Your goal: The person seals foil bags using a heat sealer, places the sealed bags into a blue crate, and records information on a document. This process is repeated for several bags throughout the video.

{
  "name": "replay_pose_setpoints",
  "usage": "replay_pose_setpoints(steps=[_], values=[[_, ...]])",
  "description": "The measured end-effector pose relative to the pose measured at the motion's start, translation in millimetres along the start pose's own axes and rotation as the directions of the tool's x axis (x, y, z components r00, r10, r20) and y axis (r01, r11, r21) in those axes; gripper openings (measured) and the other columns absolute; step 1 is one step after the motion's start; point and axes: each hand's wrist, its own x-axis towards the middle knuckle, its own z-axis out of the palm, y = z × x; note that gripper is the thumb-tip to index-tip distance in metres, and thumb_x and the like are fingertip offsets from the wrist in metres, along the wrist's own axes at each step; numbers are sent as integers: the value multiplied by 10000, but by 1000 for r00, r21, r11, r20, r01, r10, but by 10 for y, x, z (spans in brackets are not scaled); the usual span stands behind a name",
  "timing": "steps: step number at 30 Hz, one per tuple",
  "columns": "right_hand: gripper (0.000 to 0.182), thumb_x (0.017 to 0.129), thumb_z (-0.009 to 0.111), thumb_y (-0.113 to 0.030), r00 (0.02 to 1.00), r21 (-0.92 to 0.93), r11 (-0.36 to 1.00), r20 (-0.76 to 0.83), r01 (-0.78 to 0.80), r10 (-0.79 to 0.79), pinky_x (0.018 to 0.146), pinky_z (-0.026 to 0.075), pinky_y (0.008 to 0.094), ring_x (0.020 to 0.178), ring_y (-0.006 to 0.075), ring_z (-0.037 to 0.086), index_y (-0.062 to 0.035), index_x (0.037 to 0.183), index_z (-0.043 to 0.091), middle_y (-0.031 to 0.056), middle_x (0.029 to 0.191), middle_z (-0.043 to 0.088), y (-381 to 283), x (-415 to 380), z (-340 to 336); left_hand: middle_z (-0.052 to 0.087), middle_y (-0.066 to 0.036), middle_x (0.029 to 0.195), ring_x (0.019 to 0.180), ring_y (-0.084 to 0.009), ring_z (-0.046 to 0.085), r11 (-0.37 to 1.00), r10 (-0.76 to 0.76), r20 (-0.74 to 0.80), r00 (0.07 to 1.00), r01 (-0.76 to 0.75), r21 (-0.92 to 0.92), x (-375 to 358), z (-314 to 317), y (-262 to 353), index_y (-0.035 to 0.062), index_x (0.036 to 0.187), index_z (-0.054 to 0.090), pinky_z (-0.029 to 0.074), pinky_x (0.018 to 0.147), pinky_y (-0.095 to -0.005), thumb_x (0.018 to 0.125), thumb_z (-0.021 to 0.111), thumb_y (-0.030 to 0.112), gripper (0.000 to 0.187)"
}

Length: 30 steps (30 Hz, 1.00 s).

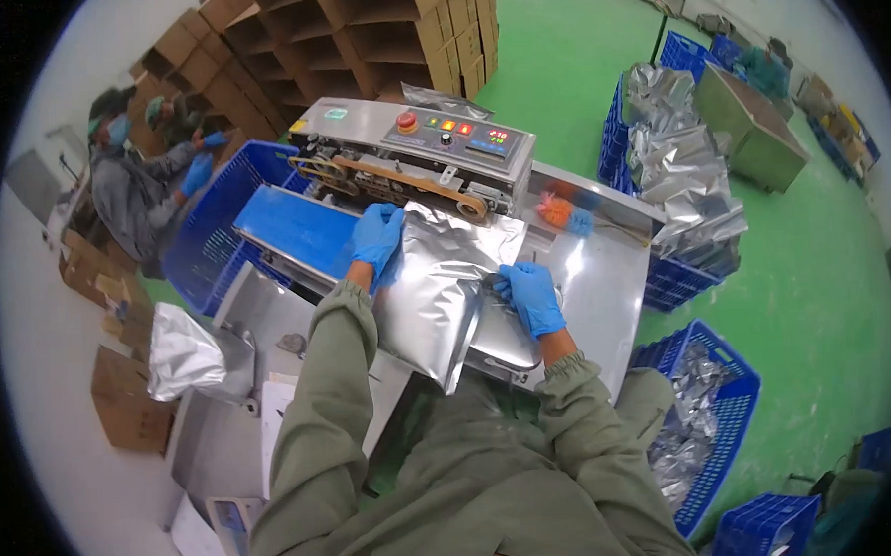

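Observation:
A large silver foil pouch lies in front of me, its top edge against the front of a band sealing machine. My left hand, in a blue glove, is closed on the pouch's upper left edge, over the blue conveyor belt. Gloved in blue too, my right hand pinches the pouch's right edge; its fingertips are partly hidden. Under the right hand, more silver foil shows on the metal work surface. The sealer's panel has lit buttons, a red knob and a digital display.
Blue crates with silver pouches stand at the right; another blue crate holds crumpled foil. An orange-and-blue bundle lies right of the sealer. At the left are a blue crate, a foil bag and a seated co-worker. Cardboard boxes are stacked behind.

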Motion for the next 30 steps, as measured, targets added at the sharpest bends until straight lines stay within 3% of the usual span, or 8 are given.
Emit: replay_pose_setpoints(steps=[6,9,13,16,18,19,22,30], values=[[287,798,550,-213,983,-127,975,6,185,-185,535,459,348,540,220,592,39,676,613,137,611,613,215,283,479,611,-107,1082,998,-205,567,888,295,-280,914,-370,-272,-545,-348,500,18,1065,603,449,845,-314,856,600,191,271],[231,767,559,-241,888,-222,863,29,454,-460,593,470,389,634,327,594,-34,708,645,170,701,611,412,206,510,605,-97,1057,1015,-185,545,901,306,-158,939,-339,-271,-1143,-416,1062,11,1045,610,423,879,-305,875,570,130,212],[294,806,556,-297,953,-158,940,66,303,-296,648,467,387,645,290,590,-20,755,641,182,744,617,127,-545,-326,599,-101,1040,983,-195,547,850,397,5,918,-365,-381,-1560,-100,1079,-8,987,617,415,886,-303,893,541,108,168],[198,809,583,-207,853,-190,908,-314,373,-416,632,470,341,629,245,577,-19,776,638,157,733,620,184,-1063,-1458,610,-86,962,907,-180,551,910,303,116,946,-251,-329,-1740,134,983,-25,947,620,422,850,-291,903,527,119,178],[139,817,608,-138,768,-63,944,-565,325,-302,650,469,265,684,116,570,-5,821,648,65,756,630,428,-1341,-2406,612,-68,905,874,-166,546,924,220,139,966,-160,-346,-1816,327,984,-25,919,623,425,821,-290,910,521,134,189],[134,819,608,-134,640,-532,829,-579,174,-505,630,455,247,707,94,566,-6,829,646,51,738,613,749,-1420,-2958,614,-55,876,856,-156,546,924,208,139,968,-148,-351,-1832,396,1004,-11,885,628,426,813,-297,911,520,141,189],[271,828,482,-260,407,-323,823,-905,-468,-123,709,457,443,808,413,580,-21,861,604,237,860,610,1709,-1733,-4099,620,-56,868,855,-156,551,914,286,199,937,-205,-349,-1789,600,1186,-11,860,629,426,824,-309,909,524,149,197],[399,788,507,-140,656,-605,524,-747,-600,-111,773,466,477,893,399,595,-166,1186,532,219,958,621,2837,-850,-5131,640,-87,873,850,-182,576,930,358,255,898,-317,-186,-1840,1071,1928,-21,843,624,423,848,-324,914,518,189,246]])
